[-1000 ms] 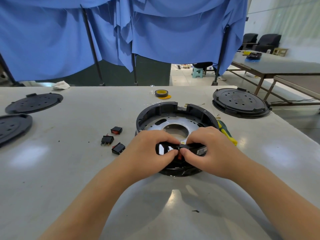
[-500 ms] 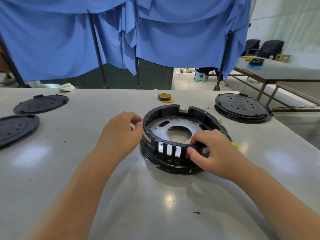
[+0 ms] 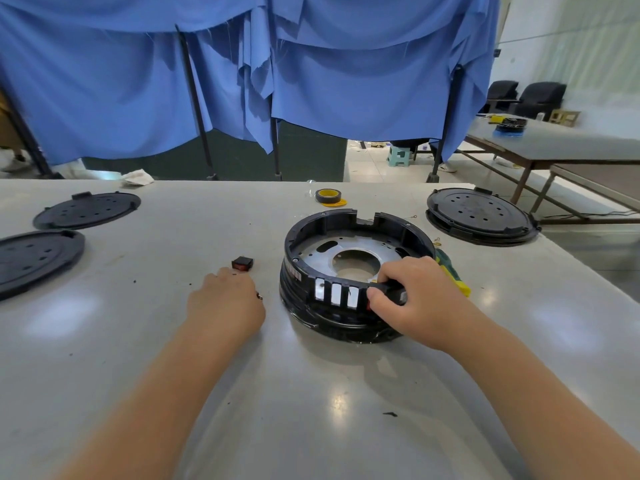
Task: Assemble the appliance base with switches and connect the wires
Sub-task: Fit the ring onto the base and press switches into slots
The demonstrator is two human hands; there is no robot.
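Appliance base [image 3: 360,244]: we are working on the black ring with the metal plate inside, sitting right of centre in the frame on the grey table [image 3: 138,341]; three switch slots [image 3: 335,293] in its near wall are showing empty.
Right hand [image 3: 412,299]: we are curling fingers and thumb round the near rim, pinching a black part with a bit of red at the fourth opening; it looks like a switch going in.
Left hand [image 3: 225,303]: we are lowering it, fingers curled down, over the loose parts left of the base; whether it is gripping anything, we cannot tell.
Rocker switch [image 3: 242,263]: it is lying just beyond the left fingertips, apart from the base.
Risk, seating: we are likely pressing one-handed, so the switch could go in crooked or the base could slide.
Risk, pickup: we are probably reaching by feel, so the small switch could get nudged away.
Risk, wiring: terminals are hidden, so orientation errors could go unnoticed.
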